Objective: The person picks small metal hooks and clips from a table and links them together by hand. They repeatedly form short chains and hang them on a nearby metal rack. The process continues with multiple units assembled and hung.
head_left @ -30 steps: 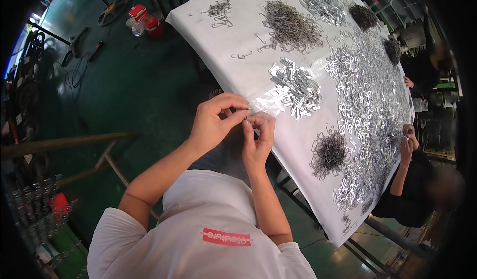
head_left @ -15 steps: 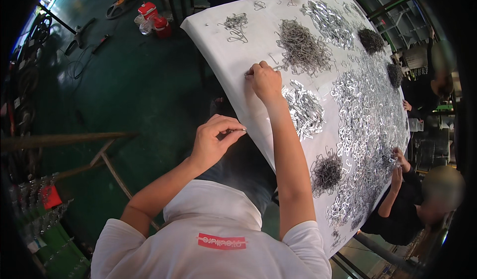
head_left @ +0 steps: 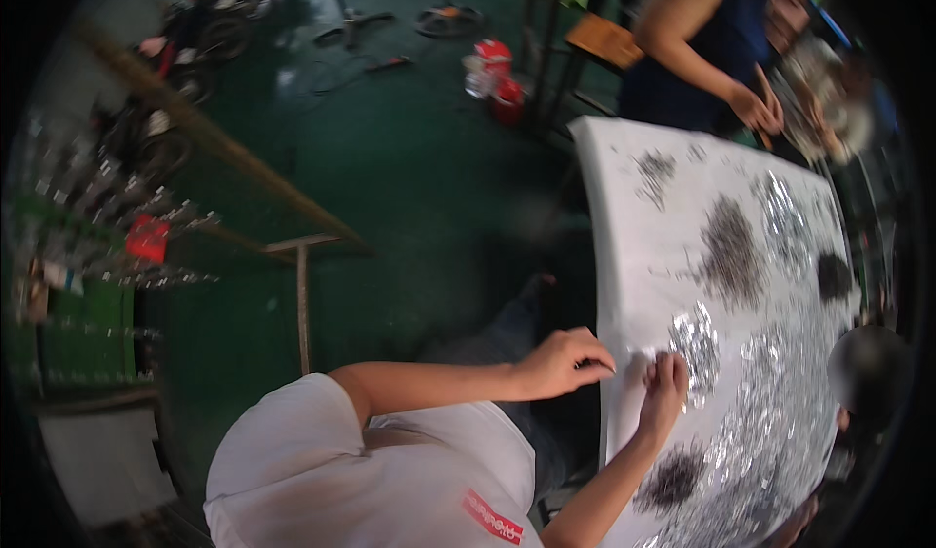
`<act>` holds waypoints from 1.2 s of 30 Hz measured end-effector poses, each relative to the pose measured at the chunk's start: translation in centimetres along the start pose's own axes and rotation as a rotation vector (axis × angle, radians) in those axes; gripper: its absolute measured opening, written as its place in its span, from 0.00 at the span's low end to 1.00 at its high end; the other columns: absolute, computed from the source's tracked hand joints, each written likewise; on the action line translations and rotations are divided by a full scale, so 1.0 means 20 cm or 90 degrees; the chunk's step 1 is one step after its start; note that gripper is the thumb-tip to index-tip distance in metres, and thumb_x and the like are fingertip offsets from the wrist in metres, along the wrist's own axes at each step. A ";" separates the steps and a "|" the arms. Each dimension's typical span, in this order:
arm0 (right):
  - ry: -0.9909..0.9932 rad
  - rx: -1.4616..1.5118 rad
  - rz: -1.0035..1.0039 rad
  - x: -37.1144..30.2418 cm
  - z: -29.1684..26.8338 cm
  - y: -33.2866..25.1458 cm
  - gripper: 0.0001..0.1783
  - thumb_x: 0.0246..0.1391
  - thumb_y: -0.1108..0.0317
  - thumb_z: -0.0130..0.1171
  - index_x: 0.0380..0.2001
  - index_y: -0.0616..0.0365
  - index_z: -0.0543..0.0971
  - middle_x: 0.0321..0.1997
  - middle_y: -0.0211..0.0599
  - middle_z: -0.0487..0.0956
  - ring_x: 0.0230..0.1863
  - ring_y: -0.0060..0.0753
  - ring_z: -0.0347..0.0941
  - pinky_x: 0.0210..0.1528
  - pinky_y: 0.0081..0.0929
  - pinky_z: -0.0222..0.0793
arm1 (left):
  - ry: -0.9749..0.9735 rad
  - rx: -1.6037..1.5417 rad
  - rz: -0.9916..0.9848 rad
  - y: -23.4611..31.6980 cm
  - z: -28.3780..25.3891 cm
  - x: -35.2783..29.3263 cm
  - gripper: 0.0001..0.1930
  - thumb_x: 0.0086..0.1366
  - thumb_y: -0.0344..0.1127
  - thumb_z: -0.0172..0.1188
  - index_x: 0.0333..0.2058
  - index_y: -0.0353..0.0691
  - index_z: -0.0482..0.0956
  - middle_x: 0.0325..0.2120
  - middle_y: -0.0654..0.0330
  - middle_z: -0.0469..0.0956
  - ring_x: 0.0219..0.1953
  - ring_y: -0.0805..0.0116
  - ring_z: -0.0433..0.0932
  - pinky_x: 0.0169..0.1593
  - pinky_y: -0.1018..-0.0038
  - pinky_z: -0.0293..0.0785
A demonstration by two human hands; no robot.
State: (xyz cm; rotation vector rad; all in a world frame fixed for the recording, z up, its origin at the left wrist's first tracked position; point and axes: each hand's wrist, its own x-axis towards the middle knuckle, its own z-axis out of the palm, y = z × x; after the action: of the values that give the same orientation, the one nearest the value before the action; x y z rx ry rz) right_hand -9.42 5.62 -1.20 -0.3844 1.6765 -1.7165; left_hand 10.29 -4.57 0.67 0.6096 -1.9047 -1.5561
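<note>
My left hand (head_left: 564, 365) hovers at the near-left edge of the white-covered table (head_left: 624, 294), thumb and fingertips pinched together. Whatever is in that pinch is too small to make out. Just to its right, my right hand (head_left: 667, 380) is over the tabletop with its fingers bent and drawn together, blurred by motion. Beside those fingers lies a pile of shiny silver metal pieces (head_left: 695, 332). Farther up the table is a grey heap of bent wire hooks (head_left: 733, 255). A dark tangle of wire hooks (head_left: 675, 478) sits near my right forearm.
Many shiny metal pieces (head_left: 770, 421) spread across the table's right side. A small wire bunch (head_left: 655, 170) lies near the far corner. Beyond stands a person in a dark sleeveless top (head_left: 673, 56). Red containers (head_left: 495, 58) stand on the green floor; a brown beam (head_left: 210, 134) crosses at left.
The view has swung left, so the table sits farther right. My right hand has come back from beside the wire hooks to the shiny pile, near my left hand, which stays pinched.
</note>
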 end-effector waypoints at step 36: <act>0.154 0.063 -0.208 -0.58 0.08 -0.02 0.02 0.56 0.76 0.57 0.34 0.61 0.75 0.43 0.31 0.67 0.41 0.20 0.65 0.43 0.18 0.64 | -0.093 0.155 0.261 -0.17 0.35 0.25 0.10 0.54 0.27 0.64 0.37 0.40 0.82 0.33 0.60 0.80 0.37 0.61 0.75 0.41 0.69 0.73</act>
State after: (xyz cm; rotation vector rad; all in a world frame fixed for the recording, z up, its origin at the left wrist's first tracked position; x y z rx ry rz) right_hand -0.30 12.00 2.22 -0.4370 1.7618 -2.1499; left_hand 1.69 -3.71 -2.73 0.1852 -2.1821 -1.1447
